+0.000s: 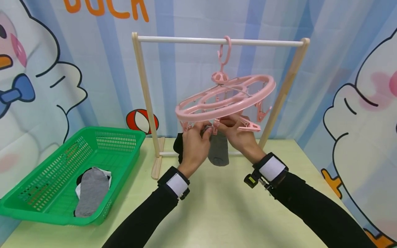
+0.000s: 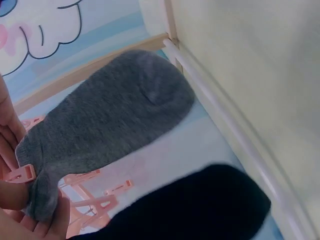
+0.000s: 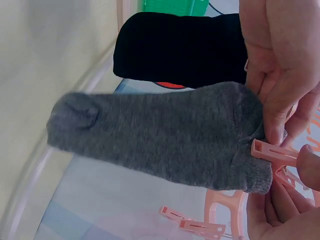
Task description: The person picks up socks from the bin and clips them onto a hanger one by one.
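Note:
A dark grey sock [image 1: 219, 150] hangs toe down under a pink round clip hanger [image 1: 198, 114]. My left hand [image 1: 196, 143] pinches the sock's cuff between thumb and fingers. With my right hand [image 1: 240, 136] I hold a pink clothespin [image 3: 275, 152], the thumb on its end and fingers behind the cuff. That clothespin's jaws overlap the cuff in both wrist views. A black sock [image 2: 200, 205] hangs beside the grey one, partly hidden behind my left hand in the head view.
The hanger is hooked, tilted, on the white bar [image 1: 183, 40] of a wooden-legged rack [image 1: 145, 93]. More pink clothespins [image 1: 262, 112] dangle from its ring. At left on the table [image 1: 211, 213] stands a green basket [image 1: 124, 132] with grey and white socks [image 1: 93, 193] inside.

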Available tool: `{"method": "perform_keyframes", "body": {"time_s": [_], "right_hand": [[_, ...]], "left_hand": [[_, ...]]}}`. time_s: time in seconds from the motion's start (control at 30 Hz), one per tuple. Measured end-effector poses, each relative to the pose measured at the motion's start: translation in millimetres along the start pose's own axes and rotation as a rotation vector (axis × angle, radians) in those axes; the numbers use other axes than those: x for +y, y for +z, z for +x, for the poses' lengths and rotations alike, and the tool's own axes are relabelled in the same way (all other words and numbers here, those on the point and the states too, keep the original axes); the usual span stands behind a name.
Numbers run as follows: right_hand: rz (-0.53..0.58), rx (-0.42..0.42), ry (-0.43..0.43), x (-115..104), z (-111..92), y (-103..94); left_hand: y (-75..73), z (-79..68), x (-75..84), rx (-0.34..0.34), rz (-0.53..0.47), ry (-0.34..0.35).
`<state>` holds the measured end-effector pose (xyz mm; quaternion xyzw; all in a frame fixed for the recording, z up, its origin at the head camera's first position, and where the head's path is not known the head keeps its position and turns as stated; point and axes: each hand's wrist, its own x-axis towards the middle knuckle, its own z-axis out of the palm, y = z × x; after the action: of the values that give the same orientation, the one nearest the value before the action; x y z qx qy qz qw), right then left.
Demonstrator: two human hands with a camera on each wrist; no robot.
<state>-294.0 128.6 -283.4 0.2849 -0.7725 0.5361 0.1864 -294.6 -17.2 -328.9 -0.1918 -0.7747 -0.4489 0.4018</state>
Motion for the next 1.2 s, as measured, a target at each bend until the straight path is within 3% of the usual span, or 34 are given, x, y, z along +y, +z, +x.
{"method": "perform_keyframes", "body": {"time_s": [0.2,0.33,0.53,0.63,0.83,1.03,1.2], "right_hand": [[-0.084,0.034,-0.031,1,1,1.0],[-0.064,0.037,-0.048,3,0,0.5],[-0.002,0.001,-0.083,-10,-6,-0.9],[0.02,-0.006,-0.1,-22,-9,-0.7],[-0.014,0.014,-0.111,-17,-9,-0.7],[0.022,-0.031,-0.005,4,-7,-1.6],[0.05,-0.029,0.02,6,-7,-1.2]], "left_hand": [[-5.7,-10.9,0.4,-0.015,0.084,0.178],[-12.9,-15.4,7.2,0.003,0.127,0.302],[-29.0,-13.6,29.3,0.169,0.166,0.529],[-36.4,-6.7,38.3,0.243,0.18,0.609],[-41.8,13.1,43.6,0.205,0.213,0.634],[-41.2,15.3,39.1,0.163,0.192,0.617],[-40.1,18.0,35.2,0.154,0.201,0.613]]}}
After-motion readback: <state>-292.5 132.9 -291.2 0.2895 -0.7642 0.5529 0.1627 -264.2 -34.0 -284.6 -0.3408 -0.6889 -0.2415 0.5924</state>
